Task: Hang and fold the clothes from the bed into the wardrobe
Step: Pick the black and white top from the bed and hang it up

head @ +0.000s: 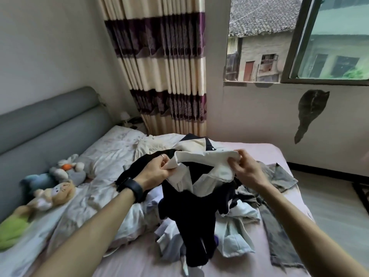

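soft daylight from window (265, 47); dim room, wide-angle bending at edges, slight blur.

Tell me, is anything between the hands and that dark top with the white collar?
No. The left hand and right hand pinch the dark top by its white collar. The wardrobe is out of view.

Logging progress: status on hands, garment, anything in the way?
Left hand and right hand pinch the white collar. Dark garment hangs over the clothes pile. No obstruction seen.

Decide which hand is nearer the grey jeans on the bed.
Right. The right hand, pinching the cream collar, is just left of the grey jeans; the left hand grips the collar further left.
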Available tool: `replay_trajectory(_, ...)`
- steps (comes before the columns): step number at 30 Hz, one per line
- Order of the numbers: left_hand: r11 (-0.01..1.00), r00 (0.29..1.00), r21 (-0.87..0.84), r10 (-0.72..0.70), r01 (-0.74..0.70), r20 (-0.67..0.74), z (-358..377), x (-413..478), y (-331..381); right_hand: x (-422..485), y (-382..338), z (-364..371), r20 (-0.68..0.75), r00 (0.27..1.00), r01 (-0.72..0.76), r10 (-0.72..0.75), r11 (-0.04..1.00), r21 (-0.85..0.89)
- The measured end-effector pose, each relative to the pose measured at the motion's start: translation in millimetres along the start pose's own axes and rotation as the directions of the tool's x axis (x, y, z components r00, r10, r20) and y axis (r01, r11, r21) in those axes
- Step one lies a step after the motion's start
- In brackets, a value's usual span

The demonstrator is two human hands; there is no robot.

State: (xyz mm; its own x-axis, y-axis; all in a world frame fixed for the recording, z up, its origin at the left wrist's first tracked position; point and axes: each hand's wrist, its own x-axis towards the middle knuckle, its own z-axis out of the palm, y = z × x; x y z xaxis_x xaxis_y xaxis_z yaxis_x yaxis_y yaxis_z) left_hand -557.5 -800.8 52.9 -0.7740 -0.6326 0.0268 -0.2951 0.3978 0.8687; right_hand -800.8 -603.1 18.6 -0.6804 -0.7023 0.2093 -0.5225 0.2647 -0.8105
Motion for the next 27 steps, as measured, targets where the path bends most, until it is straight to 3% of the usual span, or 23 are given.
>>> replay_trajectory(4,0.989,0.990,0.123,-0.064,0.079,-0.123,-14,-20,-20,-5,-4,19,-0.039,0.999,-0.012,0.016,0.996,0.094)
replay_trajectory(7,0.981,0.995,0.188,-0.039,0.055,-0.089,-30,-36,-27,-16,-17,32,-0.127,0.991,0.071,-0.040,0.966,0.249)
replay_trajectory(10,0.847,0.993,0.530,0.025,0.041,-0.115,-42,-45,-28,-33,-20,61,0.011,0.995,0.099,-0.100,0.992,0.082)
replay_trajectory(12,0.750,0.993,0.660,0.036,0.046,-0.110,-45,-51,-32,-44,-17,78,0.067,0.982,0.182,-0.177,0.981,-0.067)
replay_trajectory(14,0.797,0.997,0.602,-0.005,0.051,-0.078,-49,-58,-38,-46,-19,89,0.032,0.967,0.254,-0.252,0.961,-0.111)
replay_trajectory(16,0.877,0.995,0.473,-0.047,0.083,-0.087,-55,-66,-42,-43,-30,92,0.023,0.973,0.232,-0.231,0.965,-0.122)
replay_trajectory(20,0.927,0.984,0.343,-0.108,0.150,-0.139,-70,-87,-52,-44,-48,98,0.218,0.961,0.187,-0.170,0.981,-0.059)
replay_trajectory(24,0.963,0.985,0.211,-0.156,0.168,-0.070,-78,-105,-64,-54,-59,105,0.325,0.932,0.187,-0.164,0.982,-0.042)
replay_trajectory(27,0.951,0.988,0.268,-0.146,0.152,-0.042,-82,-126,-70,-63,-73,122,0.402,0.895,0.235,-0.193,0.970,-0.057)
